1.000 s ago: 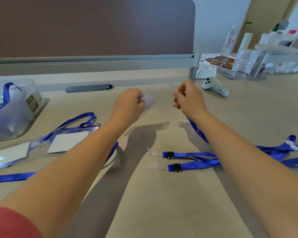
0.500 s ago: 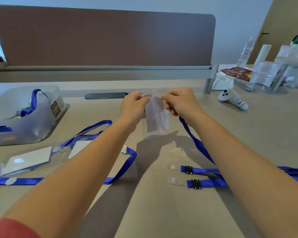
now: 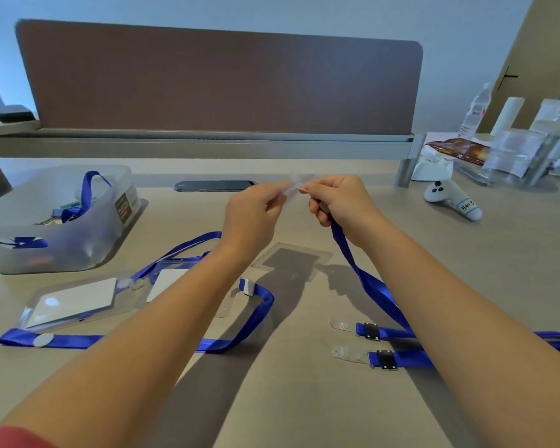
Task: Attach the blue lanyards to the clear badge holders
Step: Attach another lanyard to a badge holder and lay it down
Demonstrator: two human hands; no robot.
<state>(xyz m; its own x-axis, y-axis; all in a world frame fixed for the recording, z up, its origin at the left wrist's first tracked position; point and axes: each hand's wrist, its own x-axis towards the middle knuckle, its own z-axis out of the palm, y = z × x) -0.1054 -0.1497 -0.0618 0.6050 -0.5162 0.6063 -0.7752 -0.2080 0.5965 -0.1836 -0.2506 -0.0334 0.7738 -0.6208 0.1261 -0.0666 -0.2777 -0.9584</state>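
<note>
Raised above a pale wooden desk (image 3: 304,399), a person's left hand (image 3: 253,215) and right hand (image 3: 337,202) meet over a small clear plastic strap (image 3: 293,185), each pinching one end between thumb and fingertips. The right hand's lower fingers are also curled around a blue lanyard (image 3: 369,282), which hangs from the fist and trails across the desk to the right. An empty clear badge holder (image 3: 291,258) lies flat on the desk directly below the hands. Near the right forearm, two more lanyard ends (image 3: 382,345) with clear tabs lie side by side. At left, finished badge holders (image 3: 75,302) with white cards rest beside a translucent storage box (image 3: 55,221).
</note>
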